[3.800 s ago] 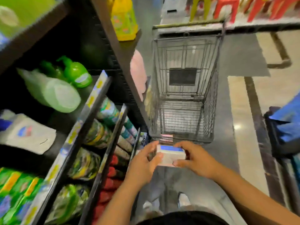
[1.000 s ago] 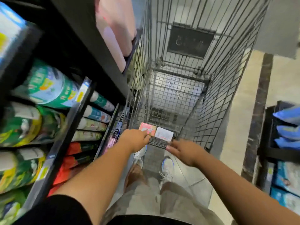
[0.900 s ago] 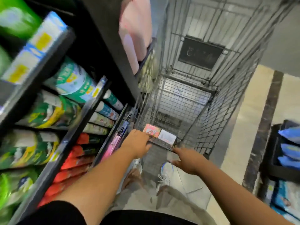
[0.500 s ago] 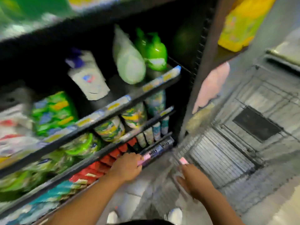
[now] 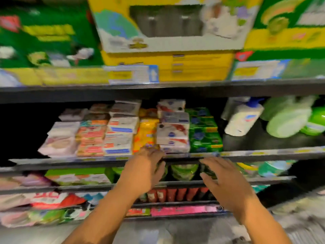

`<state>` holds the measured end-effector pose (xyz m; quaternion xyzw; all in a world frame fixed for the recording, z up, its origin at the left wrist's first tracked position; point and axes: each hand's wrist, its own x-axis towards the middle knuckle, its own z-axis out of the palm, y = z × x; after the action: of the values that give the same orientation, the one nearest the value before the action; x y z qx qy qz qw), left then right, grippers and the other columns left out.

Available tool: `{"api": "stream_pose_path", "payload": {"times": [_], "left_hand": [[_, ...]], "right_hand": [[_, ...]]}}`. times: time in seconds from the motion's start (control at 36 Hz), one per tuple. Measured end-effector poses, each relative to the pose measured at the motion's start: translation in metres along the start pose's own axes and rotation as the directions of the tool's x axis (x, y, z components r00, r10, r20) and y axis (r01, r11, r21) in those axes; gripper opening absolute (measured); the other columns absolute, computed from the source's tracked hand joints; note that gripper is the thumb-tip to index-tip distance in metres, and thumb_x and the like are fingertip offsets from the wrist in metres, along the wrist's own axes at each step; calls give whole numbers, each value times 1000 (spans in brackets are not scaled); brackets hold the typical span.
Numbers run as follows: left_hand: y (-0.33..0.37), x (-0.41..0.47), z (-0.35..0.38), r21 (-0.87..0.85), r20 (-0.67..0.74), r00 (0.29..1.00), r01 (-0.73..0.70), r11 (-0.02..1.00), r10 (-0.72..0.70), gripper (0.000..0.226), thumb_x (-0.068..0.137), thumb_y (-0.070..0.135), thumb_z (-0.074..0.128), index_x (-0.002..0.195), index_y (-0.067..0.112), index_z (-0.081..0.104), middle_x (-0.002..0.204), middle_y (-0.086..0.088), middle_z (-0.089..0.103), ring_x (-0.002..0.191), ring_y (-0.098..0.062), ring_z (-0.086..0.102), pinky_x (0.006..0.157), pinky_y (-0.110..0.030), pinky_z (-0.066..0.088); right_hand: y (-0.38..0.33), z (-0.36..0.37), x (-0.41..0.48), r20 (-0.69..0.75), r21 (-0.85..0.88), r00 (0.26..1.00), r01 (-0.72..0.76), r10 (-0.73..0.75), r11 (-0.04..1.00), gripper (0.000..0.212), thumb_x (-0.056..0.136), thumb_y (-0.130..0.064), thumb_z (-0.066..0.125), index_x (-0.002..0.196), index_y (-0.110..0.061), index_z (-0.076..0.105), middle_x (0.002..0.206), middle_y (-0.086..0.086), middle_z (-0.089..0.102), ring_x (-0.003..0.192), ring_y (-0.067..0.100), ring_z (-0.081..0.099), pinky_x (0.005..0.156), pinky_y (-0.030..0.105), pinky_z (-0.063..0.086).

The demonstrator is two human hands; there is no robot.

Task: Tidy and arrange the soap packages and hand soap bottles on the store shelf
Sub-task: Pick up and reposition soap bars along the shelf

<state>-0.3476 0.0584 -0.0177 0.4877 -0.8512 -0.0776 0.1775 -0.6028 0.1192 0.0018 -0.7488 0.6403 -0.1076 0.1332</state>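
Observation:
The frame is blurred. Stacked soap packages fill the middle shelf (image 5: pixel 263 154): white and pink ones (image 5: pixel 59 138), orange (image 5: pixel 90 140), white-blue (image 5: pixel 120 134), yellow (image 5: pixel 146 132), white-red (image 5: pixel 173 129) and green (image 5: pixel 204 132). A white hand soap bottle (image 5: pixel 242 118) with a blue pump lies tilted to their right, beside green bottles (image 5: pixel 288 118). My left hand (image 5: pixel 143 170) reaches up with its fingertips at the shelf edge below the yellow packages. My right hand (image 5: pixel 223 180) hovers lower with spread fingers, in front of the shelf below. Neither hand visibly holds anything.
Large green and yellow boxes (image 5: pixel 168 41) stand on the top shelf. Lower shelves hold green pouches (image 5: pixel 184 171), red packs (image 5: pixel 177 194) and a pink strip (image 5: pixel 182 210). Grey floor shows at the bottom.
The view swung from the wire cart at the right round to face the shelf. Both hands rose from the cart's edge to the soap shelf; the pink pack near my right hand is gone from sight.

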Motion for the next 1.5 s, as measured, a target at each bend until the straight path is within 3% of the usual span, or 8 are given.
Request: {"api": "stream_pose_path", "payload": {"times": [0.28,0.44,0.58,0.78,1.14,1.31,1.42,1.5], "left_hand": [[-112,-29,-56,128,-102,986,144,981,-131,34,93,38,50,118,24,68,116,3,68,110,-24,62,95,-36,49],[-144,-16,-61,119,-145,982,141,983,-123,30,94,36,50,115,25,68,93,3,71,84,-21,65,70,-31,50],[-140,3,-55,180,25,978,200,963,-208,32,99,43,37,119,26,55,122,2,57,108,-24,57,82,-33,50],[-142,7,-51,162,60,969,227,960,-239,37,101,44,35,111,24,64,119,3,59,102,-21,61,76,-31,48],[-150,-4,-53,-43,12,963,270,962,-270,37,100,51,46,127,31,62,127,10,60,109,-14,59,88,-26,49],[-152,-36,-62,-296,-562,823,-103,950,-86,21,87,38,68,101,23,71,114,10,59,104,-9,60,93,-22,48],[-155,-45,-79,-516,-350,925,-60,855,-146,68,74,46,84,126,60,44,136,39,33,129,5,42,96,-8,41],[-152,-43,-86,-554,-271,954,-48,831,-125,70,73,52,82,129,65,42,133,37,46,129,0,47,104,-26,44]], "right_hand": [[-115,30,80,-245,-86,950,178,-194,980,32,87,-35,62,115,-22,70,111,-6,69,107,8,48,97,23,38],[-168,28,111,-380,-256,874,216,-304,942,17,79,-25,67,90,-15,75,83,0,71,87,17,46,83,28,36],[-184,16,144,-149,-180,978,121,-148,976,37,99,-33,50,133,-24,60,133,4,61,128,20,43,112,25,22],[-183,21,183,-73,-208,997,20,-36,978,65,85,-52,66,141,-25,47,134,7,59,119,32,57,95,32,48],[-181,30,178,-102,201,990,-75,97,977,65,76,-40,82,132,-29,51,124,-2,58,109,23,60,80,28,46],[-176,27,144,-108,360,991,-37,81,932,69,79,-47,78,140,-30,50,111,-17,54,94,5,52,69,4,38],[-179,27,125,23,616,996,-82,86,783,69,67,-58,75,130,-36,57,117,-18,64,108,-1,61,83,10,45],[-188,26,116,95,785,995,-91,26,613,42,78,-52,78,116,-36,66,107,-9,73,104,5,67,87,19,51]]}}
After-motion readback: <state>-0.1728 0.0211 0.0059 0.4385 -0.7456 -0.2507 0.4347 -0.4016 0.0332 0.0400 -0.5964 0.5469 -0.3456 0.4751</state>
